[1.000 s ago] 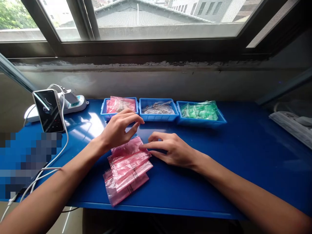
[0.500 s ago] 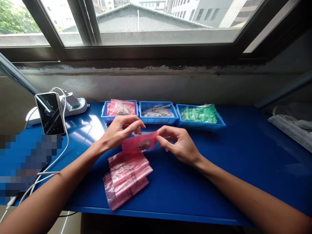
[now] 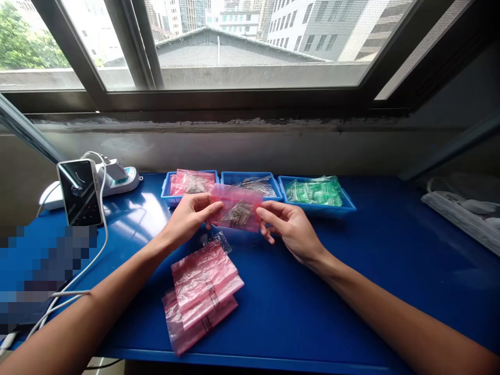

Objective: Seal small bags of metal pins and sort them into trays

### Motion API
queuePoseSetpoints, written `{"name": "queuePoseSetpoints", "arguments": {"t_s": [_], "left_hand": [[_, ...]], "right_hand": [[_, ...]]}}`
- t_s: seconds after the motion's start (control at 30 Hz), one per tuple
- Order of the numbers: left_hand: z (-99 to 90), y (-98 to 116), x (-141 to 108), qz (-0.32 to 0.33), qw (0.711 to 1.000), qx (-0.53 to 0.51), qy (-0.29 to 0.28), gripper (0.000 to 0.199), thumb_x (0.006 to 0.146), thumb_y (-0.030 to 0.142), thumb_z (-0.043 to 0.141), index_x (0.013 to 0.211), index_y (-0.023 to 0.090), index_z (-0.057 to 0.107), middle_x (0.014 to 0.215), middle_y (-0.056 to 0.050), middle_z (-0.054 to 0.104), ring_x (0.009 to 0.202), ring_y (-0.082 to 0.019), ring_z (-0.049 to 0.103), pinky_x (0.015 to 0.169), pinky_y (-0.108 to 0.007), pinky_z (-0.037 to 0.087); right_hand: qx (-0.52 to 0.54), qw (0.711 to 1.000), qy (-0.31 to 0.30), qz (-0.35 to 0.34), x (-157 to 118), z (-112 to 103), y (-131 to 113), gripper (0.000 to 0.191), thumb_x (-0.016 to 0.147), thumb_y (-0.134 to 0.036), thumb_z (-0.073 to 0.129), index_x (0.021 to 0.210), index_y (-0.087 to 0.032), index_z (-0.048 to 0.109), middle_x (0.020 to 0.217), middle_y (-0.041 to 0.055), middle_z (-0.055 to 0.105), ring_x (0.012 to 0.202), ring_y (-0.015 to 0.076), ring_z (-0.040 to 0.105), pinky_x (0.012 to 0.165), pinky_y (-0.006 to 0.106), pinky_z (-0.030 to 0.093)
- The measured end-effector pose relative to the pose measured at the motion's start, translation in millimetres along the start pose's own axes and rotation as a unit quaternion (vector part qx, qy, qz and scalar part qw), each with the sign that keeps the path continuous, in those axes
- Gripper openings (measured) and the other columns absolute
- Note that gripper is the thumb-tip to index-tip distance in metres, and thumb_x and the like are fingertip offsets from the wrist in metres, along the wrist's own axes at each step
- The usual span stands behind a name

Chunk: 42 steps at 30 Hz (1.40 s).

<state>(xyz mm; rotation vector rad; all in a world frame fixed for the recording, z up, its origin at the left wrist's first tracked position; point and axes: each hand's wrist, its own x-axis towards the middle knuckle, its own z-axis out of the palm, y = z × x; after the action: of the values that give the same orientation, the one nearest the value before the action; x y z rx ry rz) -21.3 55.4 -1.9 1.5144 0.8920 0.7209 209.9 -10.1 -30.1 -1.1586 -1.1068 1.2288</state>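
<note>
Between my two hands a pink plastic bag is stretched out flat, with small metal-looking pieces showing through it and a dark triangular mark on its face. My left hand pinches its left end. My right hand grips the right edge between thumb and forefinger, its other fingers loosely curled. Below the hands, several pink plastic bags lie overlapped on the blue table. A small clear bag with dark print pokes out beyond their far edge.
Along the wall stand three blue trays: one with pink bags, one with clear bags, one with green bags. At left, a phone leans near a power strip with white cables. A clear container sits far right.
My left hand has taken hold of the bag's left end, where its fingers were loose above it before. The bag is now turned face-up and held taut. The view has tilted slightly upward.
</note>
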Motion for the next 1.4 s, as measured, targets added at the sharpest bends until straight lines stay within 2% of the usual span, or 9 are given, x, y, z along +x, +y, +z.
{"name": "queuePoseSetpoints", "arguments": {"t_s": [0.17, 0.37, 0.53, 0.9, 1.03, 1.17, 1.23, 1.3, 1.4], "left_hand": [[1.2, 1, -1, 0.007, 1.0, 0.005, -0.009, 0.044, 0.083, 0.053, 0.076, 0.096, 0.011, 0.072, 0.081, -0.005, 0.066, 0.067, -0.014, 0.056, 0.053, -0.022, 0.044], [-0.5, 2, -1, 0.025, 0.999, 0.046, 0.003, 0.039, 0.086, 0.05, 0.073, 0.079, 0.012, 0.069, 0.072, -0.002, 0.06, 0.064, -0.013, 0.055, 0.058, -0.023, 0.044], [-1.9, 2, 0, 0.013, 0.999, 0.032, 0.002, 0.035, 0.08, 0.046, 0.078, 0.083, 0.011, 0.073, 0.075, -0.003, 0.063, 0.065, -0.013, 0.054, 0.056, -0.022, 0.042], [-1.3, 6, -1, 0.007, 1.0, 0.023, 0.006, 0.035, 0.077, 0.046, 0.08, 0.08, 0.012, 0.075, 0.071, -0.002, 0.062, 0.063, -0.013, 0.054, 0.056, -0.023, 0.043], [-1.4, 3, -1, 0.064, 0.992, 0.097, 0.052, 0.033, 0.08, 0.045, 0.08, 0.073, 0.013, 0.075, 0.067, -0.001, 0.06, 0.061, -0.013, 0.051, 0.054, -0.022, 0.039], [2.3, 3, -6, 0.104, 0.985, 0.12, 0.072, 0.03, 0.086, 0.041, 0.077, 0.075, 0.013, 0.078, 0.053, 0.003, 0.05, 0.048, -0.009, 0.039, 0.045, -0.022, 0.027], [4.1, 4, -9, 0.139, 0.977, 0.135, 0.083, 0.023, 0.089, 0.035, 0.074, 0.086, 0.014, 0.082, 0.059, 0.0, 0.064, 0.049, -0.011, 0.05, 0.046, -0.023, 0.035], [5.1, 5, -10, 0.207, 0.957, 0.171, 0.106, 0.016, 0.09, 0.026, 0.072, 0.091, 0.016, 0.084, 0.075, -0.006, 0.077, 0.062, -0.016, 0.065, 0.055, -0.025, 0.048], [4.8, 6, -11, 0.312, 0.919, 0.205, 0.126, 0.018, 0.091, 0.016, 0.068, 0.094, 0.017, 0.085, 0.09, -0.009, 0.083, 0.082, -0.022, 0.074, 0.071, -0.03, 0.057]], "right_hand": [[-0.025, 1.0, 0.014, -0.008, -3, 1, -2, 0.035, 0.082, -0.049, 0.083, 0.082, -0.015, 0.074, 0.055, -0.0018, 0.061, 0.041, 0.0084, 0.05, 0.04, 0.02, 0.041], [-0.029, 0.999, 0.024, -0.012, -2, -1, -2, 0.033, 0.083, -0.049, 0.082, 0.082, -0.017, 0.075, 0.058, -0.0017, 0.061, 0.043, 0.0091, 0.051, 0.04, 0.021, 0.041], [-0.035, 0.999, 0.009, -0.009, -1, -1, -3, 0.034, 0.082, -0.049, 0.083, 0.083, -0.016, 0.074, 0.056, -0.0021, 0.061, 0.043, 0.0088, 0.049, 0.041, 0.022, 0.041], [-0.044, 0.999, 0.026, -0.013, -2, 1, -6, 0.036, 0.079, -0.05, 0.084, 0.081, -0.016, 0.074, 0.054, -0.0027, 0.059, 0.042, 0.0089, 0.047, 0.04, 0.022, 0.039], [-0.058, 0.997, 0.034, -0.036, -2, 1, -5, 0.034, 0.081, -0.049, 0.084, 0.08, -0.017, 0.075, 0.053, -0.0029, 0.058, 0.042, 0.0094, 0.048, 0.039, 0.022, 0.039], [-0.063, 0.995, 0.044, -0.067, -3, 2, -9, 0.034, 0.081, -0.05, 0.083, 0.081, -0.018, 0.075, 0.057, 0.0013, 0.067, 0.044, 0.0141, 0.06, 0.038, 0.023, 0.042], [-0.078, 0.99, 0.056, -0.1, -5, 3, -10, 0.03, 0.083, -0.047, 0.082, 0.082, -0.018, 0.076, 0.065, 0.0046, 0.073, 0.049, 0.016, 0.065, 0.041, 0.024, 0.047], [-0.091, 0.983, 0.074, -0.14, -6, 4, -11, 0.022, 0.083, -0.04, 0.082, 0.087, -0.019, 0.079, 0.076, 0.006, 0.078, 0.053, 0.016, 0.068, 0.046, 0.026, 0.053], [-0.086, 0.977, 0.099, -0.17, -6, 3, -10, 0.014, 0.082, -0.03, 0.08, 0.093, -0.021, 0.081, 0.091, 0.0063, 0.081, 0.065, 0.0193, 0.074, 0.053, 0.028, 0.059]]}}
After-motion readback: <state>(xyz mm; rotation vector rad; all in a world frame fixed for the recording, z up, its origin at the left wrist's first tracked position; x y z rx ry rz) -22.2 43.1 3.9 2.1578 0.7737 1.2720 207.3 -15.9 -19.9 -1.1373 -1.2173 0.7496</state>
